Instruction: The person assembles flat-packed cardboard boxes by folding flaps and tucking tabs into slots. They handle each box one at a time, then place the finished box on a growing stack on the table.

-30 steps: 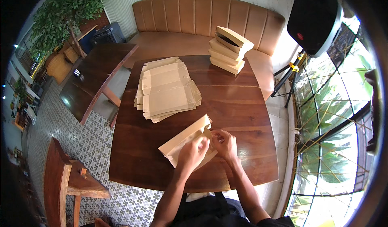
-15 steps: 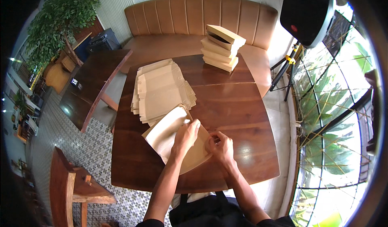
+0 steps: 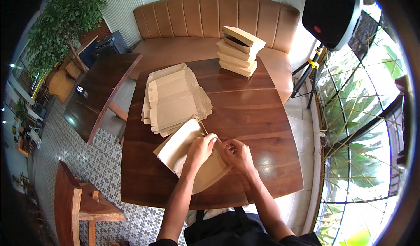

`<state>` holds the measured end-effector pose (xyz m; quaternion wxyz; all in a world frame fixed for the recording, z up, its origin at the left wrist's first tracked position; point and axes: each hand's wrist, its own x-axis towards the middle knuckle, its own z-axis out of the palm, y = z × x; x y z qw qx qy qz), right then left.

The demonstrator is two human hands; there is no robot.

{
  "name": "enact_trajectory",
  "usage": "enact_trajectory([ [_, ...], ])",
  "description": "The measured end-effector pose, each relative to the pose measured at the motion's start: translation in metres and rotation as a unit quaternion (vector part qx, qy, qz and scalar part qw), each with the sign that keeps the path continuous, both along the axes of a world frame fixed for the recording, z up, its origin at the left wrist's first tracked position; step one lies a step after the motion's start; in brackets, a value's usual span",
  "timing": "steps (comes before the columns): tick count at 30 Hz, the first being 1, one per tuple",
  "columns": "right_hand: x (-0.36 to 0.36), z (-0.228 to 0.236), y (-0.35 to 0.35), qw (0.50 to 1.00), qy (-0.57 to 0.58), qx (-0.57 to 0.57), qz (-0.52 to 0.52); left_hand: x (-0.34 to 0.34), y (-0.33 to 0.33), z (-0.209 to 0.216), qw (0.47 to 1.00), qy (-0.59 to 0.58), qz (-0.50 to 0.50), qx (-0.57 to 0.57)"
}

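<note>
A partly folded brown cardboard box (image 3: 178,146) lies tilted near the front of the dark wooden table (image 3: 258,123). My left hand (image 3: 202,149) reaches over it, fingers closed on its right-hand edge. Close beside, my right hand (image 3: 238,153) pinches the same side of the box, its fingers bent around the cardboard. Both hands almost meet there, and they hide the part of the edge between them. Just beyond the box is a pile of flat, unfolded cardboard box blanks (image 3: 173,98), their tabs and fold lines showing.
Several folded cardboard boxes (image 3: 238,51) stand stacked at the table's far right. Behind the table curves a brown padded bench (image 3: 210,18). A black speaker on a stand (image 3: 330,16) rises at the right, and a second wooden table (image 3: 105,88) is at the left.
My left hand has shifted slightly down and right, nearer my right hand. The right hand moved a little up the box's edge, and the box's near flap hangs slightly lower.
</note>
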<state>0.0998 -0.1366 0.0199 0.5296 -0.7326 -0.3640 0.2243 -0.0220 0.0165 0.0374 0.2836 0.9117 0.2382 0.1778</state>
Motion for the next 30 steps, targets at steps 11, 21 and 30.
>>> enact_trajectory([
  [11,-0.001,0.004,0.015,0.996,-0.019,-0.040,-0.076,-0.004,0.000,0.002,0.974,-0.083,0.076,-0.195],
  [21,0.011,-0.016,0.015,0.995,0.085,-0.049,0.024,-0.021,-0.007,0.007,0.989,-0.052,-0.064,-0.125],
  [30,0.024,-0.026,0.026,0.967,0.218,-0.091,0.095,-0.020,-0.016,0.011,0.989,-0.098,-0.075,-0.081],
])
